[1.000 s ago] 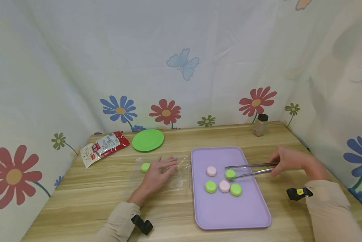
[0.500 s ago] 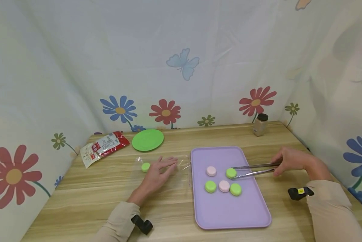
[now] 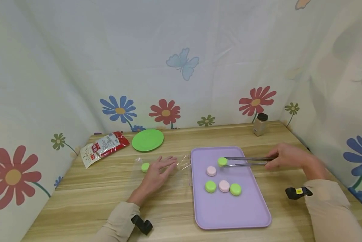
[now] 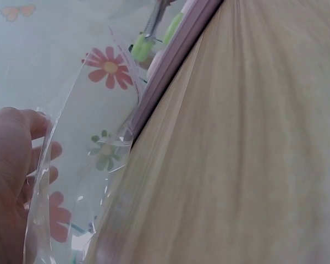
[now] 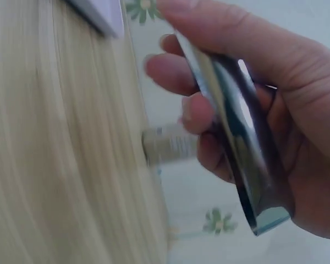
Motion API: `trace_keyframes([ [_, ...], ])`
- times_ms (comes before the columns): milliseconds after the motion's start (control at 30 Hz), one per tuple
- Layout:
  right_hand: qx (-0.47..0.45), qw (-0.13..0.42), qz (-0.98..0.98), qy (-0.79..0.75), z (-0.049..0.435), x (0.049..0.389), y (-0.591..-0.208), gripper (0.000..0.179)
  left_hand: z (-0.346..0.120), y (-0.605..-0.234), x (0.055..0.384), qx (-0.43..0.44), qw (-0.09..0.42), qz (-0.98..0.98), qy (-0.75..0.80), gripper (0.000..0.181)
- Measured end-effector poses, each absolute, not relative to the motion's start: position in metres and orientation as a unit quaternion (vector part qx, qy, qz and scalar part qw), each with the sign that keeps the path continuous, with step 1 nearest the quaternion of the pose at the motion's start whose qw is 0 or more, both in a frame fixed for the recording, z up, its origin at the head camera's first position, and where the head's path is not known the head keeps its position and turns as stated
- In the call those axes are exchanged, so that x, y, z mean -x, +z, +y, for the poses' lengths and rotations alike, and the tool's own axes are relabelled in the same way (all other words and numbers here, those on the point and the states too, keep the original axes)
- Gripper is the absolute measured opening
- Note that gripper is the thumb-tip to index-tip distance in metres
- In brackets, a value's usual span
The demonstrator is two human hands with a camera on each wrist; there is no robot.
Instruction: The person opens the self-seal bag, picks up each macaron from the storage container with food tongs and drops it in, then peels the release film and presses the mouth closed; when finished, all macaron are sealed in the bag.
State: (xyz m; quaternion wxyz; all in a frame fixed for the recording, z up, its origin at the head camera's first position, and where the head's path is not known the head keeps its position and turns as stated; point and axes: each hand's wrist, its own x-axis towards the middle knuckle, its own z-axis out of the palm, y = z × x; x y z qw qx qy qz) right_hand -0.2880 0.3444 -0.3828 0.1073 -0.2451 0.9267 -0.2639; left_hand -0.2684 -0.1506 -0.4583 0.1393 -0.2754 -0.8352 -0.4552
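Tongs (image 3: 250, 158) and the green macaron (image 3: 222, 161) at their tips moved back-left over the tray (image 3: 229, 211), right hand (image 3: 286, 157) curled round the tongs to keep the pinch, left hand (image 3: 155, 173) straight-fingered at the clear bag (image 4: 82, 129), probably steadying it.

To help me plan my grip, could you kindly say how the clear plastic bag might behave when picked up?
The clear bag is probably floppy, given its creases; likely light, being thin, see-through film; and perhaps slippery, judging by its glossy highlights.
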Motion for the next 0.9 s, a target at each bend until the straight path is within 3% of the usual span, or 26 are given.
trace_keyframes([
  [233, 0.292, 0.076, 0.921, -0.247, 0.287, 0.282, -0.373, 0.014, -0.152, -0.459, 0.267, 0.277, 0.141, -0.837, -0.45, 0.025],
  [467, 0.324, 0.069, 0.918, -0.217, 0.232, 0.274, -0.369, 0.037, -0.15, -0.457, 0.268, 0.286, 0.143, -0.837, -0.443, 0.027],
  [700, 0.356, 0.084, 0.906, -0.211, 0.18, 0.277, -0.373, 0.02, -0.149, -0.457, 0.267, 0.287, 0.138, -0.839, -0.441, 0.026],
  [900, 0.396, 0.081, 0.889, -0.216, 0.147, 0.282, -0.374, 0.018, -0.148, -0.456, 0.265, 0.284, 0.124, -0.843, -0.439, 0.027],
])
